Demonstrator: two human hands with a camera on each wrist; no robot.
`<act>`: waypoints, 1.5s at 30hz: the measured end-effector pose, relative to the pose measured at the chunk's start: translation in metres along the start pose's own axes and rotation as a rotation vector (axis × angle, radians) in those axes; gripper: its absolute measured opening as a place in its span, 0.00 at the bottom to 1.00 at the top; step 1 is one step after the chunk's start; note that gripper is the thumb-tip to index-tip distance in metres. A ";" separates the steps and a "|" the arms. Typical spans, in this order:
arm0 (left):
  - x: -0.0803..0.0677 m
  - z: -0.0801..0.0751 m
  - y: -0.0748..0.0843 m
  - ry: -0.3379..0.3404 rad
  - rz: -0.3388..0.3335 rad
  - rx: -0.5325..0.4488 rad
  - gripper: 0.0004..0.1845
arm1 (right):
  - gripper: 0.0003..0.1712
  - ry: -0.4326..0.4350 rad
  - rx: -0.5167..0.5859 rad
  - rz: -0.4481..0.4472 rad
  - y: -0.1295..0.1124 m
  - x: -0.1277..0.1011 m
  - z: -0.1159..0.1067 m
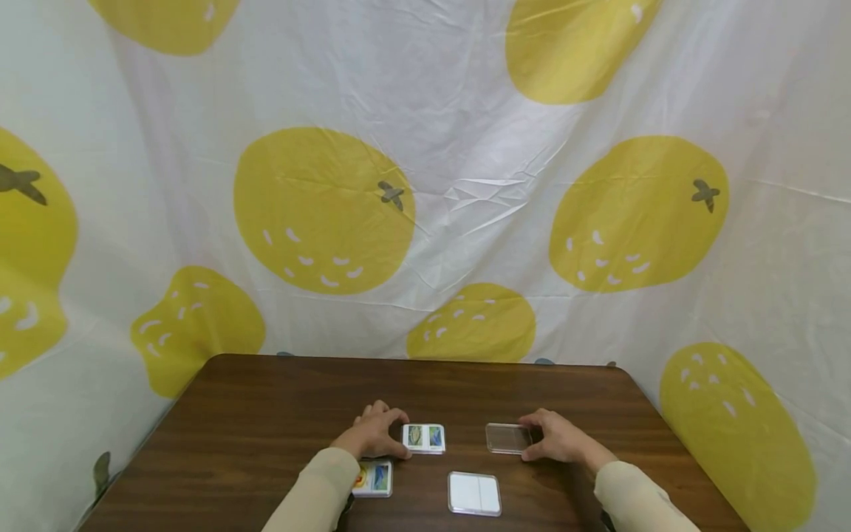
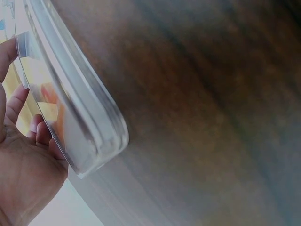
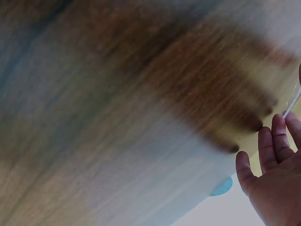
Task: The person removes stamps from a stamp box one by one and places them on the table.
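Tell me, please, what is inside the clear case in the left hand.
Inside the clear case, a greenish picture and a bluish picture lie side by side; whatever is beneath them is covered.

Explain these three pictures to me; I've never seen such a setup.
There is no machine, just a person's left hand and right hand. The wide picture comes from a camera worn on the head; the two close ones come from a camera on each wrist. On the brown table lie a card case by the left wrist and a white-panelled case nearer the person. The left hand pinches the edge of another picture case; the right pinches a clear piece.
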State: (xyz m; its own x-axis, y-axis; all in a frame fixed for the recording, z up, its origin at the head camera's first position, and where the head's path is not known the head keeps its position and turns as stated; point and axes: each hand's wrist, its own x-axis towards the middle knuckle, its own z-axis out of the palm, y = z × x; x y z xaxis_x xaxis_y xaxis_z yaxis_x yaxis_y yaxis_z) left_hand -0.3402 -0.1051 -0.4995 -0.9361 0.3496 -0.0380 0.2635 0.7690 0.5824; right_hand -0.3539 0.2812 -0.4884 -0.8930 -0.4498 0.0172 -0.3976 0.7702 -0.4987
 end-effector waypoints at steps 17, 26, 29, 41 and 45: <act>0.001 0.000 -0.001 -0.005 -0.009 -0.001 0.27 | 0.38 0.007 0.027 0.038 -0.006 -0.002 -0.001; 0.002 0.001 -0.002 -0.005 -0.016 -0.003 0.27 | 0.31 0.069 0.053 0.014 -0.025 0.007 0.003; 0.002 0.001 -0.002 -0.004 -0.012 -0.002 0.27 | 0.30 0.082 0.082 -0.001 -0.032 0.012 0.009; 0.003 0.002 -0.003 -0.004 -0.016 -0.009 0.27 | 0.25 0.126 0.272 0.040 -0.072 0.033 0.035; 0.003 0.002 -0.003 -0.002 -0.021 -0.003 0.27 | 0.24 0.114 0.334 0.088 -0.085 0.039 0.041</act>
State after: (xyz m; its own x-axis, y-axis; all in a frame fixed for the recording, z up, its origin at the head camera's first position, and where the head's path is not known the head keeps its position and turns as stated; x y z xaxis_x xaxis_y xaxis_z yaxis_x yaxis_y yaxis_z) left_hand -0.3429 -0.1053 -0.5027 -0.9409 0.3348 -0.0516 0.2435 0.7743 0.5841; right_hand -0.3461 0.1797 -0.4810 -0.9459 -0.3209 0.0491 -0.2446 0.6052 -0.7575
